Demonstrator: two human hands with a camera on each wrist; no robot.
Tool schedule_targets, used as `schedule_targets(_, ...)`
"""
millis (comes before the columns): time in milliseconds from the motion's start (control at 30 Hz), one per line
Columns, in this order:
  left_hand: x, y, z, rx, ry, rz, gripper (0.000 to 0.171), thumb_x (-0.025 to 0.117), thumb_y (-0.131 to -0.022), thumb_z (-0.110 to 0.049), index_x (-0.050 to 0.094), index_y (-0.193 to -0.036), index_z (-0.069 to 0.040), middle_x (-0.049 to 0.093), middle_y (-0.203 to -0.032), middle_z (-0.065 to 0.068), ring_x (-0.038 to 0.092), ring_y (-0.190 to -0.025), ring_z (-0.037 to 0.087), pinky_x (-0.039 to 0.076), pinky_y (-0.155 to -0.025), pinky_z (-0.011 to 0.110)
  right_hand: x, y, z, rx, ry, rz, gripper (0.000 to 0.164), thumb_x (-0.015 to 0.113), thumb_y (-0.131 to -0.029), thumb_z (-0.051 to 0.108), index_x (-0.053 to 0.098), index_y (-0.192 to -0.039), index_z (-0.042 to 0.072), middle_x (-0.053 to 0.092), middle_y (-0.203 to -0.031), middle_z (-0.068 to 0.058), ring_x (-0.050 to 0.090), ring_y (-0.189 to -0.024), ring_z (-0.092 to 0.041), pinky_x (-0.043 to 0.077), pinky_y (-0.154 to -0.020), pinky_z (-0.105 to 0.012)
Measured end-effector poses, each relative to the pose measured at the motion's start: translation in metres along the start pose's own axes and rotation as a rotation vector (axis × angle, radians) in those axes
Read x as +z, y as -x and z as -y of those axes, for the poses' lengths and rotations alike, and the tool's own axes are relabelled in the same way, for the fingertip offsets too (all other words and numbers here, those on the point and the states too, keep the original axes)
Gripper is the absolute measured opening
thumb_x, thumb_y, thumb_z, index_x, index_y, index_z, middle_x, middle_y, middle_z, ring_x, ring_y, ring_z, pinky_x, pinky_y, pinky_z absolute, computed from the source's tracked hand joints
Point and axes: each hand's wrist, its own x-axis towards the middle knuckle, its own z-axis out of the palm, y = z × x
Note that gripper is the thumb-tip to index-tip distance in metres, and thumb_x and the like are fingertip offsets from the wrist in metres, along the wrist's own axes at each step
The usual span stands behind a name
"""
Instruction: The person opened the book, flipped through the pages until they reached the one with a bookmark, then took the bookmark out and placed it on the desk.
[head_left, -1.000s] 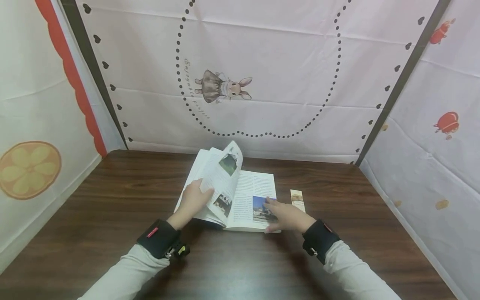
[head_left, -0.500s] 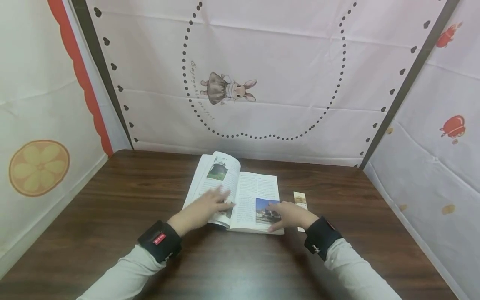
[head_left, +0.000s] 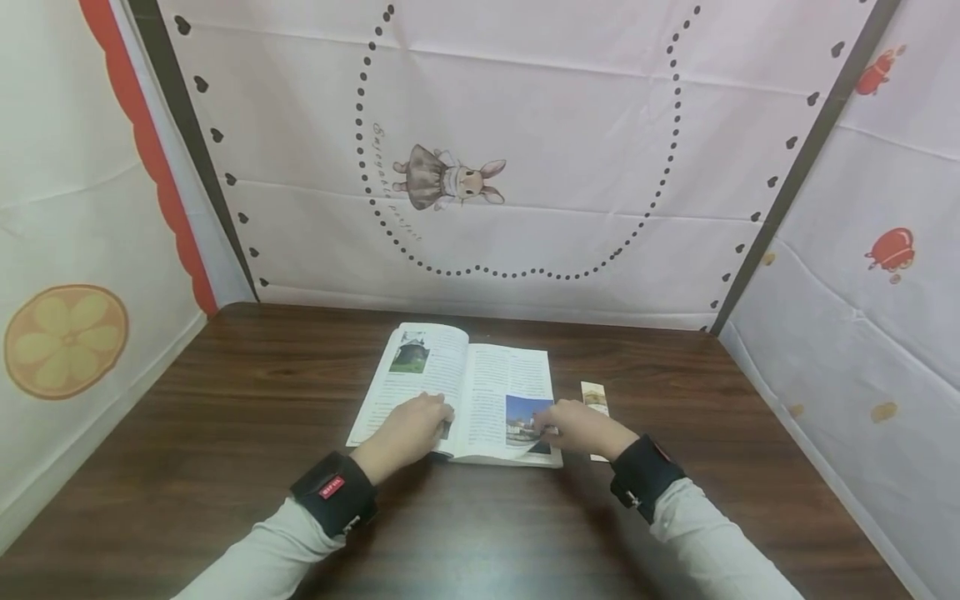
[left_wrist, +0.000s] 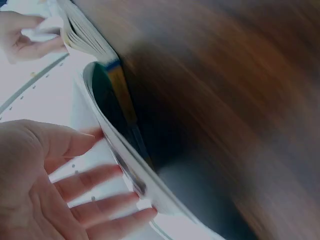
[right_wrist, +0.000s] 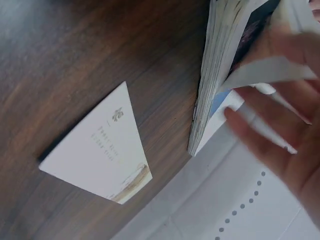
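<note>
An open book [head_left: 487,371] with text and photos lies on the wooden table. My left hand [head_left: 408,429] rests on the lower part of its left page; in the left wrist view, the fingers [left_wrist: 95,182] spread against the paper near the book's bottom edge. At the lower right corner, my right hand [head_left: 585,427] pinches a page [right_wrist: 272,72], which bends up from the stack beneath. Part of a dark picture shows under the raised corner. Just right of the book, partly behind the right hand, lies a pale bookmark [head_left: 595,395] with printed lettering.
Brown wood tabletop [head_left: 225,467] surrounds the book. A white printed cloth [head_left: 562,167] with a rabbit figure hangs behind the table, and more cloth closes off both sides. Each wrist wears a black band [head_left: 335,493].
The left page has gone from raised and curved to lying flatter, with my left hand shifted right and down onto it. My right hand now pinches up the right page's corner.
</note>
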Motion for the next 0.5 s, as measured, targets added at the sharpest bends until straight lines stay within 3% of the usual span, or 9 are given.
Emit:
schedule_targets(133,-0.002,-0.002,-0.009,-0.072,0.003,0.025,0.014,0.057,-0.084,-0.009,0.067,-0.088,-0.001,0.068,-0.104,0.019,0.062,-0.107,0.035,0.042,-0.101,0.048,-0.004,-0.002,0.003,0.027,0.042,-0.132,0.009,0.071,-0.08,0.008,0.074,-0.089,0.008,0.074,-0.085,-0.003,0.068,-0.077,-0.013,0.054,-0.067,-0.023)
schedule_targets(267,-0.003,-0.002,-0.019,-0.123,-0.049,0.105,0.035,0.059,-0.081,-0.024,0.066,-0.1,0.005,0.057,-0.123,0.028,0.051,-0.119,0.047,0.044,-0.096,0.055,-0.01,-0.003,0.008,-0.031,0.099,-0.301,0.01,0.074,-0.076,0.005,0.074,-0.085,0.009,0.073,-0.083,-0.001,0.068,-0.078,-0.012,0.054,-0.073,-0.028)
schedule_targets(367,-0.002,-0.003,-0.026,-0.122,-0.104,0.113,0.058,0.065,-0.078,-0.047,0.065,-0.102,0.006,0.057,-0.117,0.03,0.053,-0.11,0.047,0.049,-0.085,0.054,-0.016,-0.004,0.014,-0.125,0.157,-0.431,0.012,0.075,-0.074,0.005,0.073,-0.084,0.01,0.073,-0.083,0.001,0.067,-0.081,-0.013,0.053,-0.079,-0.032)
schedule_targets(500,0.0,-0.005,-0.031,-0.123,-0.144,0.042,0.07,0.066,-0.072,-0.064,0.067,-0.092,0.003,0.062,-0.099,0.025,0.058,-0.091,0.039,0.05,-0.072,0.048,-0.023,-0.006,0.023,-0.22,0.216,-0.582,0.014,0.076,-0.073,0.003,0.072,-0.086,0.009,0.073,-0.088,-0.001,0.068,-0.087,-0.015,0.052,-0.084,-0.032)
